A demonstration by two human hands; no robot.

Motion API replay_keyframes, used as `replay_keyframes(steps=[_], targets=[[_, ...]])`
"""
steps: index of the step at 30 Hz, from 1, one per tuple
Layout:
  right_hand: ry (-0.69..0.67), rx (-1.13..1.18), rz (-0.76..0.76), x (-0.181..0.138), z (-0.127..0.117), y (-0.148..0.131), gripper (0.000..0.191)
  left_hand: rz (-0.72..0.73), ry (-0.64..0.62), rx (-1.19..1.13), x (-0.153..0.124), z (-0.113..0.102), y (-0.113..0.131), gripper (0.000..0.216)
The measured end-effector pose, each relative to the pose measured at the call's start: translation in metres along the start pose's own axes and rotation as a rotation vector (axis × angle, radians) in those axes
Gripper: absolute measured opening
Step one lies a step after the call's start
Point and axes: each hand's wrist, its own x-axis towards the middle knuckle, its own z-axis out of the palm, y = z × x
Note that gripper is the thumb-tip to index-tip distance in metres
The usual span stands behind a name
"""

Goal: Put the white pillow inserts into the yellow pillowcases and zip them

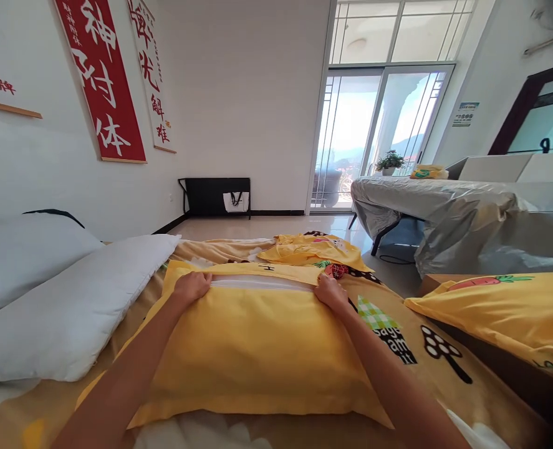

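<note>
A yellow pillowcase (262,349) lies in front of me with a white pillow (262,284) inside it. The pillow shows only as a white strip along the gap at the far edge. My left hand (192,287) is closed on the pillowcase edge at the left end of that gap. At the right end, my right hand (331,292) grips the same edge, fingers curled over the cloth. Both forearms reach across the pillowcase. Some fingertips are hidden behind the fabric.
White pillows (84,305) lie on the left of the patterned bedspread (426,386). Another yellow pillowcase (313,249) lies crumpled beyond my hands. A filled yellow pillow (505,312) rests at the right. Farther right stands a plastic-covered table (472,218).
</note>
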Motion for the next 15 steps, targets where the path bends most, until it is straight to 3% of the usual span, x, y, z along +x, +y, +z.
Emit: replay_keyframes(steps=[4, 8, 11, 15], targets=[[0.194, -0.037, -0.096, -0.01, -0.045, -0.006, 0.05, 0.029, 0.101, -0.075, 0.006, -0.033, -0.002, 0.057], [0.39, -0.025, -0.267, -0.043, -0.081, -0.012, 0.051, 0.021, 0.203, -0.247, 0.008, -0.064, -0.005, 0.065], [0.491, 0.059, -0.497, -0.091, -0.085, -0.017, 0.05, -0.04, 0.339, -0.362, 0.009, -0.081, 0.001, 0.06], [0.425, 0.212, -0.772, -0.164, -0.062, -0.027, 0.042, -0.086, 0.545, -0.458, 0.013, -0.106, 0.023, 0.034]])
